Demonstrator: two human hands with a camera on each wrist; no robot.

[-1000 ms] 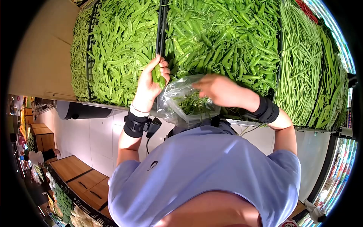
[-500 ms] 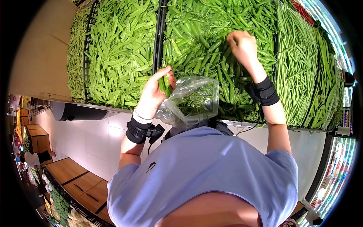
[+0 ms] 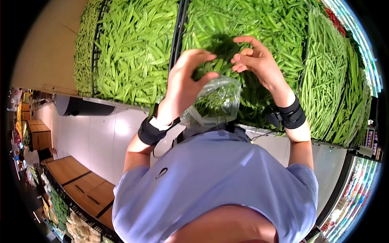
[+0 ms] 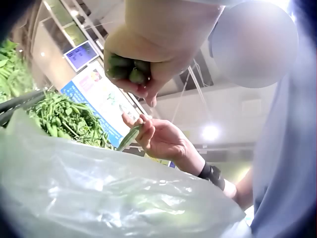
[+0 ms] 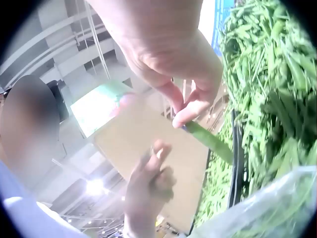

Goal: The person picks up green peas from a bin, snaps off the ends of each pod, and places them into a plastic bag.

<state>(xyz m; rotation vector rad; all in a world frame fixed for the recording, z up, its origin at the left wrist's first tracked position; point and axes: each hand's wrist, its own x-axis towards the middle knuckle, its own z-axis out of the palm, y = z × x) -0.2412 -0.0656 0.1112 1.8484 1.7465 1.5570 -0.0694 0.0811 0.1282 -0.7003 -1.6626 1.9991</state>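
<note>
In the head view my left hand (image 3: 181, 81) and right hand (image 3: 261, 67) face each other above the pea pods (image 3: 263, 24), with a small gap between them. Several pods (image 4: 136, 74) are gripped in the curled fingers of my left hand (image 4: 156, 49), as the left wrist view shows. My right hand (image 5: 173, 64) pinches one green pod (image 5: 213, 143) by its end between thumb and finger. Just below the hands, a clear plastic bag (image 3: 233, 101) stands with its mouth spread and green pods or stems inside.
Flat green pods (image 3: 133, 52) fill the section left of a black divider (image 3: 178, 36). Long beans (image 3: 324, 73) lie to the right, with red produce (image 3: 334, 20) beyond. Wooden cabinets (image 3: 87, 190) stand behind at lower left, across a pale floor (image 3: 101, 141).
My right hand has come back from the pile toward my left hand with a pod between its fingertips. My left hand has moved up and to the right, keeping its pods.
</note>
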